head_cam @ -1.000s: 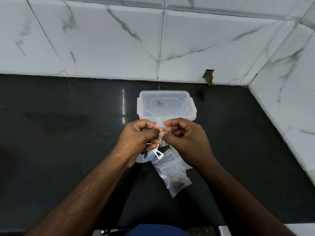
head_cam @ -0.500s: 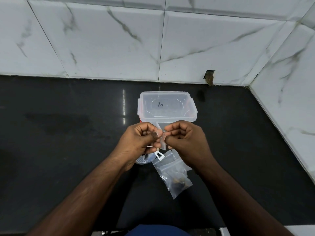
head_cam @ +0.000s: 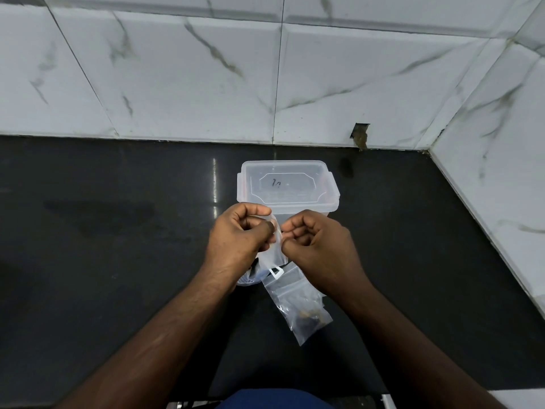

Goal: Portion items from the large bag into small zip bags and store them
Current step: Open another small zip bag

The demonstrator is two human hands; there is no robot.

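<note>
Centrally, both hands pinching zip bag top edge, tub just behind

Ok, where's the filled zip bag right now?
In the head view, the filled zip bag lies on the black counter, just below the right hand, nearer the person than the lidded container.

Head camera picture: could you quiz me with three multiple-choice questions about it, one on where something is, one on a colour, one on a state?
1. Where is the clear lidded container?
A. beyond the hands
B. left of the left hand
C. on the wall

2. What colour is the countertop?
A. white
B. black
C. red

3. How is the small zip bag between the hands?
A. lying flat alone
B. pinched by both hands
C. inside the container

Answers: 1 A, it stands past the knuckles. 2 B, dark glossy surface. 3 B, left hand and right hand both grip it.
</note>
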